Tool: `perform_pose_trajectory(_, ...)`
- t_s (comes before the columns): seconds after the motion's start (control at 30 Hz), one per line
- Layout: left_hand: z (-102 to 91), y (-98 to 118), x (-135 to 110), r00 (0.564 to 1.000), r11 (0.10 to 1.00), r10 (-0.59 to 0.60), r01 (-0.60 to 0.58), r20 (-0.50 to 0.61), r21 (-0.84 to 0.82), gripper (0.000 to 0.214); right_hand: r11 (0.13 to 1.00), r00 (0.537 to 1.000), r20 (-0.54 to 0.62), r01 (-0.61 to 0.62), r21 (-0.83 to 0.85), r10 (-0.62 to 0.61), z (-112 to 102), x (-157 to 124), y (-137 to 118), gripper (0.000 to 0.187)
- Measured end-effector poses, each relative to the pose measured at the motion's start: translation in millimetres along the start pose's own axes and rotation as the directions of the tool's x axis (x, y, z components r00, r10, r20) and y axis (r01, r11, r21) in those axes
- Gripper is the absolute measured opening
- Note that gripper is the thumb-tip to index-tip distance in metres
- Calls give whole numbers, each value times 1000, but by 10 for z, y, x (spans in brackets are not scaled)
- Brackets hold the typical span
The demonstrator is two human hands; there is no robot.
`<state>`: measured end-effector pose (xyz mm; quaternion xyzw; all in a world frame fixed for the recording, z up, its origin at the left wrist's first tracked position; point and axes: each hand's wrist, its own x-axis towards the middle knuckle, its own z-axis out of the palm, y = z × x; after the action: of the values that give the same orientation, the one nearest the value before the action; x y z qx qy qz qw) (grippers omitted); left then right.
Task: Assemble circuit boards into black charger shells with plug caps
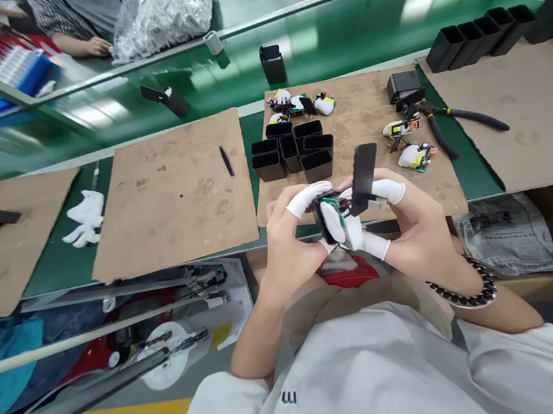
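My left hand (291,242) and my right hand (410,231) meet just in front of the bench edge, both wearing white finger cots. Together they grip a small charger assembly (337,218): a green circuit board with a white part sitting in a black housing. A flat black cover (364,176) sticks up from it between my right fingers. A cluster of empty black housings (294,151) stands on the cardboard mat (361,116) just beyond my hands. Loose circuit boards (414,155) lie to the right of them.
Black pliers (452,119) lie on the mat's right edge. More black housings (482,34) line the far right. A second cardboard mat (174,193) with a black pen lies left, white gloves (83,217) beside it. Another person's arm (85,46) rests beyond the green conveyor.
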<state>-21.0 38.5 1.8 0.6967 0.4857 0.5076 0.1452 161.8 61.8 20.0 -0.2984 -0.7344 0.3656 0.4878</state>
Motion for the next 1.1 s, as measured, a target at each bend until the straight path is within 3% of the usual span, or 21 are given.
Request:
perform_pose_trajectory(0.13, 19, -38, -25, 999, 999, -50, 50, 5, -11, 52, 993, 999, 35, -1, -121, 5, -45, 6, 6, 45)
perform_pose_trajectory(0.23, 29, -107, -62, 989, 989, -145, 146, 37, -19, 57, 975, 984, 178, 14, -223, 26, -140, 9, 23, 54)
perform_pose_trajectory(0.3, 31, -154, -90, 971, 972, -227, 230, 78, -42, 60, 975, 960, 269, -17, -223, 78, -215, 20, 57, 62)
perform_pose_trajectory(0.37, 28, -181, -116, 946, 946, -294, 309, 139, -101, 64, 986, 957, 257, -102, -132, 133, -280, 54, 111, 67)
perform_pose_trajectory(0.43, 20, -181, -135, 909, 900, -347, 392, 232, -190, 69, 989, 974, 182, -143, 34, 135, -332, 115, 177, 76)
perform_pose_trajectory(0.5, 8, -167, -141, 845, 812, -388, 502, 368, -298, 72, 982, 985, 149, -105, 157, 82, -377, 198, 239, 78)
perform_pose_trajectory(0.6, -13, -164, -126, 720, 641, -364, 654, 591, -401, 71, 984, 973, 230, -67, 162, 28, -437, 316, 295, 44)
perform_pose_trajectory(0.67, -20, -188, -113, 684, 578, -295, 684, 667, -445, 69, 988, 956, 286, -98, 117, 61, -466, 360, 310, 23)
perform_pose_trajectory(0.73, -10, -213, -113, 689, 569, -241, 671, 683, -475, 67, 989, 952, 292, -123, 85, 93, -480, 370, 311, 22)
perform_pose_trajectory(0.8, 27, -214, -129, 721, 621, -283, 640, 632, -452, 66, 990, 961, 249, -135, 44, 120, -474, 348, 292, 19)
perform_pose_trajectory(0.87, 99, -187, -154, 791, 751, -412, 576, 453, -322, 65, 987, 971, 179, -159, -13, 158, -444, 299, 250, 17)
perform_pose_trajectory(0.93, 203, -146, -170, 866, 867, -458, 485, 202, -115, 67, 977, 976, 83, -193, -86, 201, -387, 232, 196, 17)
perform_pose_trajectory(1.0, 319, -117, -169, 917, 918, -396, 394, 40, 48, 68, 966, 979, -10, -204, -162, 205, -313, 159, 146, 17)
perform_pose_trajectory(1.1, 473, -118, -141, 950, 937, -308, 313, -56, 157, 64, 944, 977, -90, -210, -254, 193, -209, 70, 99, 16)
